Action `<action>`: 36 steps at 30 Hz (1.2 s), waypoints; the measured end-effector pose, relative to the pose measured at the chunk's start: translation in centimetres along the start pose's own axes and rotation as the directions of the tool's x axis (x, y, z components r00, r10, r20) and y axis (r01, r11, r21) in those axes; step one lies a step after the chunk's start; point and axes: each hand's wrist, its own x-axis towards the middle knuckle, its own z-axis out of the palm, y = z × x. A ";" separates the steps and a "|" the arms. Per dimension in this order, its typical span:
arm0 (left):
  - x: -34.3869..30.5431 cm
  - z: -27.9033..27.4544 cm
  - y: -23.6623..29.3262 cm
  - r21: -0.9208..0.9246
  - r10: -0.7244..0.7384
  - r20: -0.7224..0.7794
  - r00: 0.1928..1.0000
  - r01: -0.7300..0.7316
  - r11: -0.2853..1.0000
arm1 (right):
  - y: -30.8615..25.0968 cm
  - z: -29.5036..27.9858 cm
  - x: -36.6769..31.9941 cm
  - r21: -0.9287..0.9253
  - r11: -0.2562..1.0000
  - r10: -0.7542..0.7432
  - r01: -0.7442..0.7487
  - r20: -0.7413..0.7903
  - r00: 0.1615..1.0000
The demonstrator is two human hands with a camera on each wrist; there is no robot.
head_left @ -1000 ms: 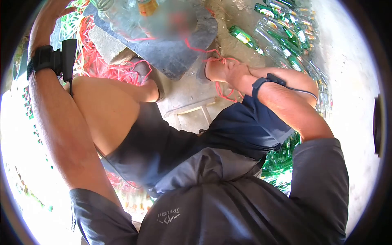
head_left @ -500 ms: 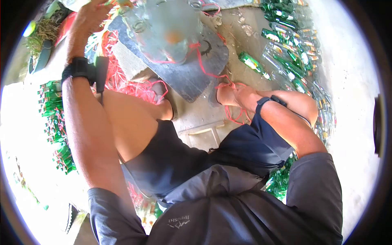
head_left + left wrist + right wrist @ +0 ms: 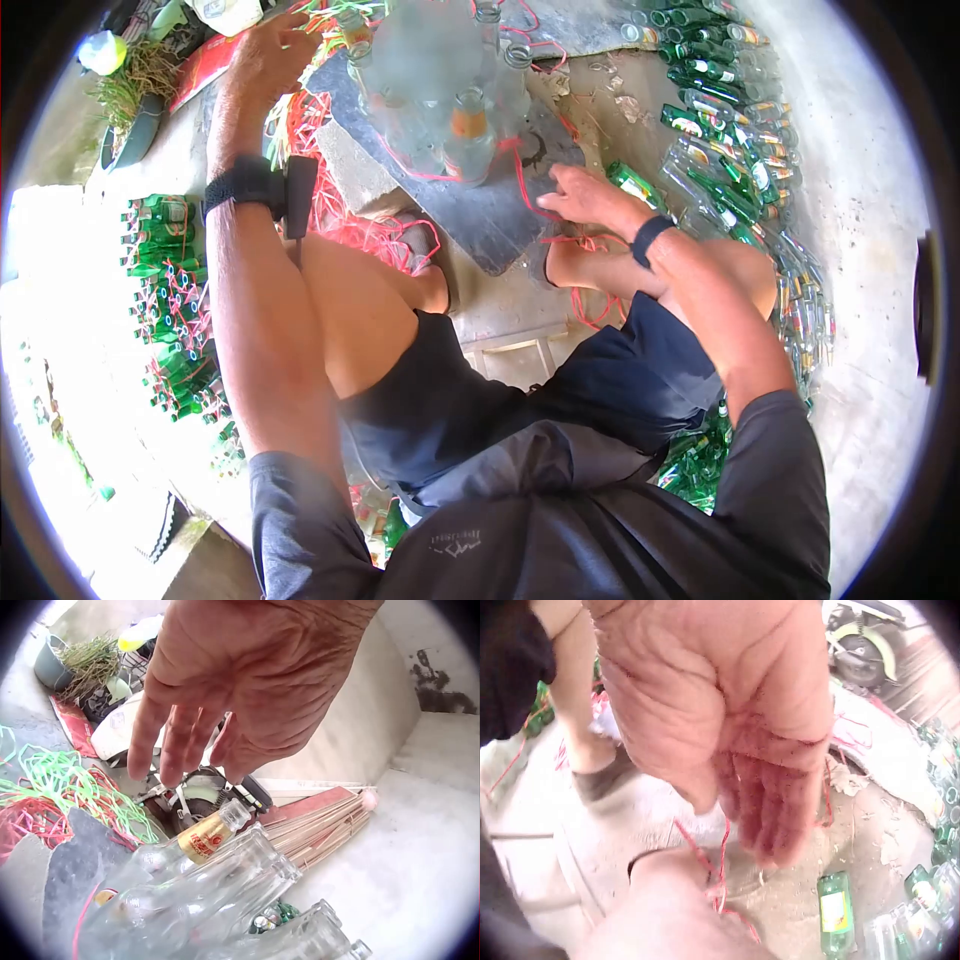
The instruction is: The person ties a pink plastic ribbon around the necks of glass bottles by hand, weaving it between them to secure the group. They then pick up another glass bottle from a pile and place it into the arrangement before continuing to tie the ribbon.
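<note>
A cluster of clear glass bottles (image 3: pixel 420 110) stands on a dark slab (image 3: pixel 490 230), with pink-red plastic string (image 3: pixel 522 180) around its lower part. My left hand (image 3: pixel 270 60) is held out at the far left of the cluster. In the left wrist view the fingers of this hand (image 3: pixel 232 690) extend above the bottle necks, holding nothing. Over the slab's right edge is my right hand (image 3: pixel 595 195), its fingertips close to the string trailing from the bottles. The right wrist view shows this hand (image 3: pixel 727 735) with loosely bent fingers and nothing visible in its palm.
Green and clear bottles (image 3: pixel 720 130) lie in rows at the right; one green bottle (image 3: pixel 632 185) lies nearer. Bundled green bottles (image 3: pixel 165 300) are at the left. Tangled red string (image 3: pixel 350 235) lies by the left foot. A bundle of thin sticks (image 3: pixel 322 832) lies beyond the bottles.
My right hand has left the right ankle and reached forward to the string at the slab's edge. My left hand stays outstretched; the head view has shifted, bringing more of the bottle cluster into sight.
</note>
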 end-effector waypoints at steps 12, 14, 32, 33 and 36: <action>-1.8 -0.1 1.5 0.069 0.172 -0.253 0.952 -0.160 0.985 | -2.3 0.7 1.6 0.436 0.899 0.123 -0.030 -0.186 0.975; -2.9 0.9 3.1 0.007 0.237 -0.341 0.910 -0.250 0.968 | -1.4 -0.9 1.3 0.384 0.922 0.055 0.044 -0.243 0.968; -13.4 14.8 13.2 -0.174 0.349 -0.271 0.897 -0.402 0.899 | -5.5 -16.0 -0.6 -0.065 0.978 -0.208 0.198 -0.261 0.943; -13.6 15.1 13.3 -0.143 0.357 -0.214 0.909 -0.390 0.909 | -5.6 -16.3 -0.5 -0.064 0.978 -0.209 0.199 -0.260 0.943; -13.8 16.5 13.7 -0.173 0.292 -0.218 0.931 -0.331 0.927 | -6.8 -17.6 -0.5 -0.138 0.967 -0.245 0.215 -0.260 0.934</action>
